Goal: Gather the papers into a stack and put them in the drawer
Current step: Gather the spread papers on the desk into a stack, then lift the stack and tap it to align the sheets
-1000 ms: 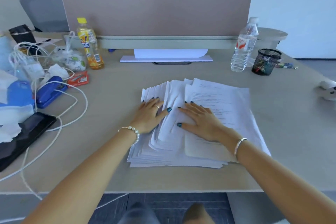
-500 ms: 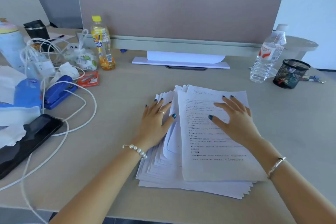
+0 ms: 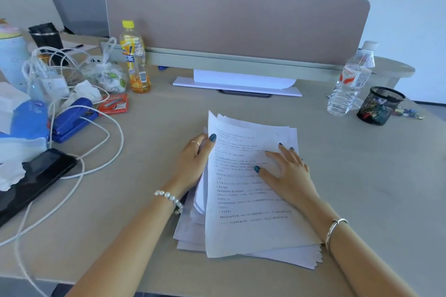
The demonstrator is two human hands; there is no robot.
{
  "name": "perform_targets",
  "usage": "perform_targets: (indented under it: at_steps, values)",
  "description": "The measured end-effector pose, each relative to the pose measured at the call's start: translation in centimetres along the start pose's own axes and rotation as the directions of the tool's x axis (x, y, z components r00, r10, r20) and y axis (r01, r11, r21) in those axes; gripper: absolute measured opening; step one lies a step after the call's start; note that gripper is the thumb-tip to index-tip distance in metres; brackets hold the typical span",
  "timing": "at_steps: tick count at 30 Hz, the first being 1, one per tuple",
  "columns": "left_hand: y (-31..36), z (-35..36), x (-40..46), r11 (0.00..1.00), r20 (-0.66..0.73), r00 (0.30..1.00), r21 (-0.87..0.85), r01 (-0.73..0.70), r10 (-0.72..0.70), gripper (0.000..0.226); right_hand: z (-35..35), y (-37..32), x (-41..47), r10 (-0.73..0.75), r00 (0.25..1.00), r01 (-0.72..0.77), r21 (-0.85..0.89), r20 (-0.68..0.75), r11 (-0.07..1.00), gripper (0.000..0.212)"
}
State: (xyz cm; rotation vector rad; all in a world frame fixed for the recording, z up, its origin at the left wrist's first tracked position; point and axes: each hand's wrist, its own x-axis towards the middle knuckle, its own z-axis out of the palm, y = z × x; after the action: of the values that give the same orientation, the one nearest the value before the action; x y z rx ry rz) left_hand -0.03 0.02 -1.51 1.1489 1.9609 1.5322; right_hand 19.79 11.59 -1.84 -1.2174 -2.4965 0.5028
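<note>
Gathering stage, partly done: the papers (image 3: 243, 190) are lying mid-desk in one loose pile, edges fanning out at 7 and 5 o'clock, not squared. Left hand (image 3: 193, 164) is cupping the pile's 9 o'clock edge, thumb hooking over the top sheet; right hand (image 3: 289, 173) is pressing flat on top, fingers spread, gripping nothing. Squaring and stowing are remaining; no drawer is showing. On the desk (image 3: 362, 188), white cables (image 3: 96, 152) and a blue stapler (image 3: 72, 120) are sitting at 9 o'clock, a water bottle (image 3: 350, 84) and mesh cup (image 3: 379, 106) at 2 o'clock, all clear of the pile.
</note>
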Motion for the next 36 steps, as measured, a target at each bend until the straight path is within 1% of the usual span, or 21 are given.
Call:
perform_targets:
  at_steps: [1, 2, 4, 6, 7, 8, 10, 12, 14, 16, 18, 20, 22, 24, 26, 28, 31, 32, 34, 36]
  values:
    - [0.1, -0.1, 0.0, 0.999, -0.008, 1.0, 0.041, 0.02, -0.02, 0.063, -0.2, 0.2, 0.0, 0.015, 0.999, -0.012, 0.05, -0.048, 0.999, 0.061]
    - [0.2, 0.1, 0.1, 0.993, -0.026, 0.999, 0.11, 0.032, -0.029, 0.065, -0.4, 0.5, 0.1, 0.039, 0.994, -0.03, 0.088, -0.098, 0.996, 0.063]
    - [-0.1, 0.6, 0.3, 0.951, -0.082, 0.996, 0.307, 0.047, -0.023, 0.069, -0.7, 1.3, 0.3, 0.103, 0.982, -0.089, 0.093, -0.157, 0.992, 0.067]
    - [-0.5, 0.6, 0.4, 0.876, -0.107, 0.994, 0.48, 0.051, 0.001, 0.078, -0.9, 2.0, 0.4, 0.169, 0.976, -0.162, 0.064, -0.135, 0.985, 0.071]
    - [-0.7, 0.5, 0.5, 0.846, -0.096, 0.995, 0.531, 0.052, -0.001, 0.079, -1.0, 2.2, 0.4, 0.19, 0.976, -0.186, 0.049, -0.107, 0.981, 0.072]
    - [-0.9, 0.4, 0.6, 0.826, -0.073, 0.997, 0.562, 0.047, -0.007, 0.079, -1.0, 2.4, 0.5, 0.2, 0.976, -0.197, 0.041, -0.082, 0.98, 0.07]
    - [-1.2, 0.4, 0.6, 0.825, -0.027, 1.0, 0.565, 0.024, -0.01, 0.074, -0.9, 2.2, 0.4, 0.195, 0.98, -0.192, 0.056, -0.047, 0.98, 0.064]
    - [-1.2, 0.4, 0.7, 0.864, 0.001, 1.0, 0.503, -0.011, 0.013, 0.068, -0.8, 1.8, 0.2, 0.173, 0.985, -0.171, 0.086, -0.025, 0.982, 0.059]
    - [-0.9, 0.6, 0.6, 0.915, 0.052, 0.998, 0.4, -0.047, 0.029, 0.061, -0.9, 1.4, 0.2, 0.163, 0.987, -0.161, 0.134, -0.005, 0.978, 0.058]
    - [-0.2, 0.8, 0.4, 0.97, 0.092, 0.995, 0.235, -0.057, 0.037, 0.06, -1.1, 1.2, 0.1, 0.165, 0.986, -0.162, 0.219, 0.007, 0.962, 0.058]
    - [0.4, 0.8, 0.1, 0.994, 0.105, 0.993, 0.085, -0.067, 0.058, 0.061, -1.3, 1.0, 0.0, 0.15, 0.989, -0.139, 0.342, -0.006, 0.929, 0.056]
    - [0.5, 0.8, -0.1, 0.997, 0.088, 0.994, 0.006, -0.072, 0.071, 0.066, -1.5, 1.0, -0.1, 0.129, 0.991, -0.104, 0.442, -0.026, 0.891, 0.053]
    - [0.4, 0.6, -0.1, 0.996, 0.07, 0.996, -0.077, -0.043, 0.048, 0.071, -1.8, 1.4, 0.1, 0.129, 0.991, -0.091, 0.496, -0.043, 0.863, 0.052]
    - [0.6, 0.5, -0.2, 0.99, 0.098, 0.995, -0.143, 0.0, 0.014, 0.075, -2.2, 1.8, 0.3, 0.153, 0.987, -0.103, 0.552, -0.046, 0.827, 0.051]
    - [0.7, 0.4, -0.3, 0.981, 0.113, 0.994, -0.193, 0.016, 0.006, 0.077, -2.6, 2.1, 0.4, 0.18, 0.983, -0.113, 0.645, -0.039, 0.755, 0.049]
    - [1.1, 0.4, -0.5, 0.971, 0.108, 0.994, -0.236, 0.028, -0.002, 0.078, -2.7, 2.4, 0.4, 0.173, 0.985, -0.112, 0.707, -0.015, 0.698, 0.05]
    - [1.6, 0.3, -0.8, 0.961, 0.083, 0.997, -0.276, 0.014, 0.009, 0.074, -2.3, 2.7, 0.3, 0.176, 0.984, -0.102, 0.722, -0.027, 0.684, 0.06]
    - [1.7, 0.1, -0.8, 0.954, 0.066, 0.998, -0.299, -0.001, 0.022, 0.074, -2.3, 2.7, 0.2, 0.19, 0.981, -0.094, 0.748, -0.044, 0.657, 0.065]
    - [2.0, -0.1, -1.0, 0.931, 0.029, 0.999, -0.365, -0.025, 0.038, 0.072, -2.3, 2.7, 0.1, 0.214, 0.975, -0.081, 0.821, -0.051, 0.565, 0.075]
    - [2.6, -0.1, -1.2, 0.903, 0.002, 0.999, -0.427, -0.041, 0.046, 0.066, -2.8, 2.7, 0.0, 0.221, 0.975, -0.126, 0.855, 0.014, 0.503, 0.081]
